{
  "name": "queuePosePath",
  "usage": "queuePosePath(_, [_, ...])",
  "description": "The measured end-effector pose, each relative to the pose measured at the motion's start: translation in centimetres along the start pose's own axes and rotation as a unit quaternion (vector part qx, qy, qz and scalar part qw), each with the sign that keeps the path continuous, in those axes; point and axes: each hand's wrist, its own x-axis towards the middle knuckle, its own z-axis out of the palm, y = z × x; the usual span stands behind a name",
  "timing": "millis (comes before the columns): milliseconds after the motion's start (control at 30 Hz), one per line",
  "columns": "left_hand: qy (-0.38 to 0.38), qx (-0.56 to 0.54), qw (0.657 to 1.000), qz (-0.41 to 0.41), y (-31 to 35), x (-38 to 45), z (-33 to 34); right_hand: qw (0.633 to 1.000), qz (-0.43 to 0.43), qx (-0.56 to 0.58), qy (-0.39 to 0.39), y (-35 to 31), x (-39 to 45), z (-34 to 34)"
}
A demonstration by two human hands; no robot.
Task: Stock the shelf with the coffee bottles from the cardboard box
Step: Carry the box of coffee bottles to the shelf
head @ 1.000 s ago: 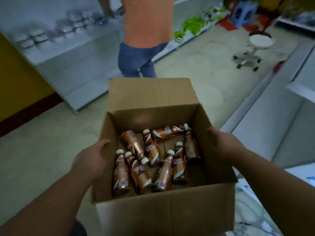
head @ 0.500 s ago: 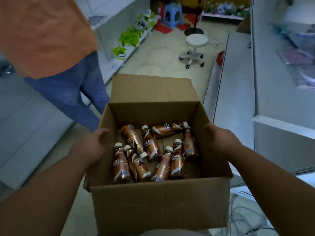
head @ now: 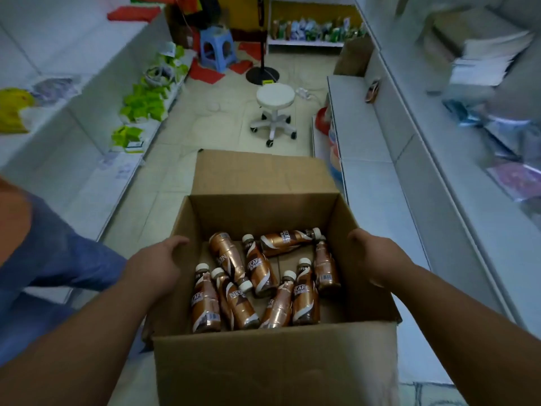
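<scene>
I carry an open cardboard box point(head: 272, 364) in front of me above the aisle floor. My left hand point(head: 155, 265) grips its left wall and my right hand point(head: 377, 259) grips its right wall. Several brown coffee bottles point(head: 260, 276) with white caps lie jumbled on the box bottom. The far flap stands up behind them. White shelves point(head: 377, 183) run along the right of the aisle, the lower one mostly bare.
Another person in blue jeans point(head: 49, 273) stands close at my left. A white rolling stool point(head: 274, 112) and a blue plastic stool point(head: 216, 45) stand in the aisle ahead. Green packets point(head: 143, 104) lie on the left shelf, and blurred goods sit on the upper right shelf.
My view has swung right along the aisle with the box held the same way. The person in orange has slid from ahead to the left edge, and the right shelves have come into view.
</scene>
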Motion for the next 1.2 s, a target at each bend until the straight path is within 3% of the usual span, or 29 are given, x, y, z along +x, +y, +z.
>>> queuePosePath(300, [0.013,0.035,0.998,0.047,7.4,22.0,-5.2,0.998,0.049,0.028,0.02,-1.6,19.6,-5.4])
queuePosePath(700, [0.011,0.027,0.999,0.027,15.9,49.6,-12.7,0.999,0.046,0.022,0.018,-5.5,48.8,-16.0])
queuePosePath(967, [-0.001,0.044,0.995,0.094,21.2,72.7,-17.1,0.991,0.112,0.073,0.015,-9.3,66.6,-20.2])
queuePosePath(1200, [-0.02,0.089,0.983,0.16,30.3,89.5,-20.5,0.98,0.17,0.096,0.042,-8.9,78.7,-23.3])
